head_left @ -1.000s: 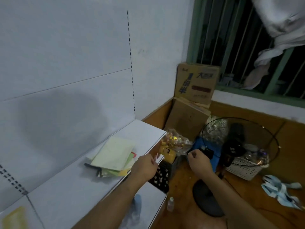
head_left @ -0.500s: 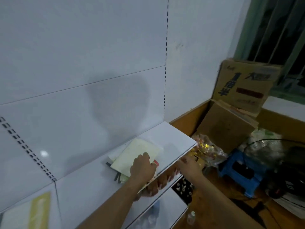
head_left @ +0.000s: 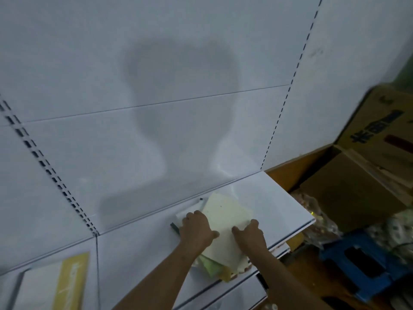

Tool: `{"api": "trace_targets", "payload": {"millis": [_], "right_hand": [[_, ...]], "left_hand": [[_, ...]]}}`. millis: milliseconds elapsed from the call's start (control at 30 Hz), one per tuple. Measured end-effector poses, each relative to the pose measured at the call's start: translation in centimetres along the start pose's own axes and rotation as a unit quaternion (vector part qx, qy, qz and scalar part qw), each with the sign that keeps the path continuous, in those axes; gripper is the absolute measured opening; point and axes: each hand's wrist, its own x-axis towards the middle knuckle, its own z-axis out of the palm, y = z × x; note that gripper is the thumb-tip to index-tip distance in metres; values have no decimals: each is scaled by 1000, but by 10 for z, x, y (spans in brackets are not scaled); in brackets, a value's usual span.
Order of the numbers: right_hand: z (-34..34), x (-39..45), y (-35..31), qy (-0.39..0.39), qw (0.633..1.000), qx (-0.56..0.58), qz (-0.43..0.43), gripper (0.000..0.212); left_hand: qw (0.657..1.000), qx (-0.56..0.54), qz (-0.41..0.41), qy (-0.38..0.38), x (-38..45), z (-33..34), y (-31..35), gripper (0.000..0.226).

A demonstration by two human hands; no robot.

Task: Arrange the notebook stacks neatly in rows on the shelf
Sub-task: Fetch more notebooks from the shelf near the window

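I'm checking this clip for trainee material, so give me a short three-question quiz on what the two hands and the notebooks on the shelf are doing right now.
1. True or false: both hands are on the notebook stack.
2. Which lies under the pale top notebook at its near end? A) green and yellow notebooks B) a blue stool C) a cardboard box
3. Fill in: the stack lies on the white ____.

Key:
1. True. The left hand is on its left side and the right hand on its right.
2. A. They stick out unevenly near the front edge.
3. Shelf.
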Motion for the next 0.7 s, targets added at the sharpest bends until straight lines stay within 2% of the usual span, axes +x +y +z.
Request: {"api": "trace_targets", "payload": {"millis": [100, 167, 267, 367, 433, 533, 600, 700], "right_hand": [[1, 8, 3, 1, 999, 28, 19, 74], [-2, 13, 3, 3, 998, 54, 22, 67], [-12, 17, -6, 18, 998, 53, -32, 50], [-25, 16, -21, 31, 994, 52, -88, 42], [-28, 17, -33, 31, 989, 45, -139, 40], [-14, 7, -60, -31, 977, 72, -197, 41], [10, -8, -80, -78, 965, 91, -232, 43], [54, -48, -108, -143, 944, 96, -282, 44]], "left_hand": [[1000, -21, -15, -15, 6, 0, 3, 84], [999, -35, -10, -25, 8, 1, 4, 82], [994, -95, 11, -48, 5, 0, 9, 76], [974, -222, -10, -35, -5, -4, 12, 69], [951, -307, -30, 12, -15, -12, 8, 66], [907, -398, -64, 123, -39, -25, -12, 55], [881, -418, -88, 202, -61, -31, -35, 50], [854, -421, -127, 278, -101, -37, -81, 49]]}}
